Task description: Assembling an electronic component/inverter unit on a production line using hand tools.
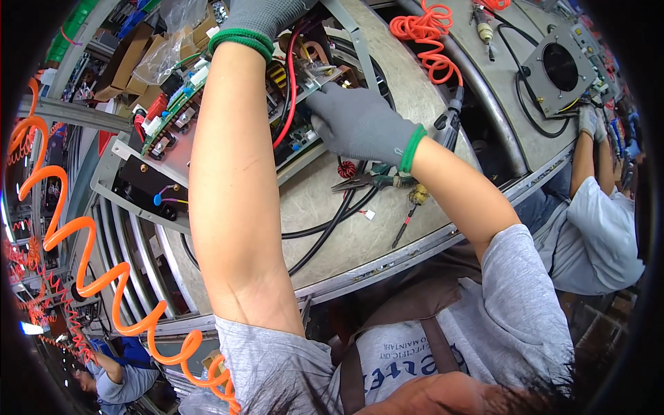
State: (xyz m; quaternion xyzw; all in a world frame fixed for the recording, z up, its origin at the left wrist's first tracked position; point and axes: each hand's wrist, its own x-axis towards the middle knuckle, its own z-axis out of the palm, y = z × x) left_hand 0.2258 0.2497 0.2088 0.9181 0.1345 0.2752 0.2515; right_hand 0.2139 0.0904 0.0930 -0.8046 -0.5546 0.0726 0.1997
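A metal chassis (309,160) lies on the bench, filled with circuit boards (181,104), a copper coil and a thick red cable (292,83). My left hand (266,15), in a grey glove with a green cuff, reaches over its far side; the upper edge of the head view cuts off the fingers. My right hand (366,126), gloved alike, comes in from the right with curled fingers at the inner parts near the red cable. What those fingers grip is hidden. Just below that hand are pliers (354,182) and a small red-wound ring coil (346,169).
A driver tool (451,119) hangs on a red coiled hose (432,41) at right. A yellow-handled tool (418,196) lies near the front edge. An orange coiled hose (90,256) crosses the left. Farther right, a co-worker's gloved hands (588,121) touch a grey fan unit (559,68).
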